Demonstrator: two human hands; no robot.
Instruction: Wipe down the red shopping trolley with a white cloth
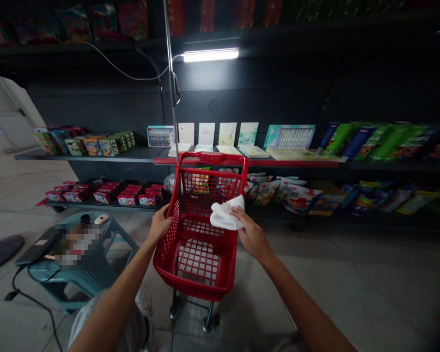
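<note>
From the head camera, a person stands behind a red plastic shopping basket [167, 234] mounted on a slim wheeled metal stand [176, 303]. The left hand [160, 226] is at the basket's left rim, its grip closed on the edge, though the mesh and the angle hide part of the fingers. The right hand [252, 235] has its grip pinched together on a crumpled white cloth [225, 213]. The cloth is at the far right of the basket's mouth, at about rim height, well above the mesh floor. It has not been let go into the basket.

Ahead, dark shelves [88, 155] carry tin boxes [93, 145], pale upright cards [227, 134], red boxes [110, 193] and printed bags [267, 193], lit by a strip lamp [209, 55]. To the left, a teal plastic stool [84, 278] holds a pixelated object that cannot be made out.

Colored packets show through the basket's far mesh, but it is hard to tell whether they lie inside or on the shelf behind. The view's edges bend and darken, and the person's legs are cut off.
</note>
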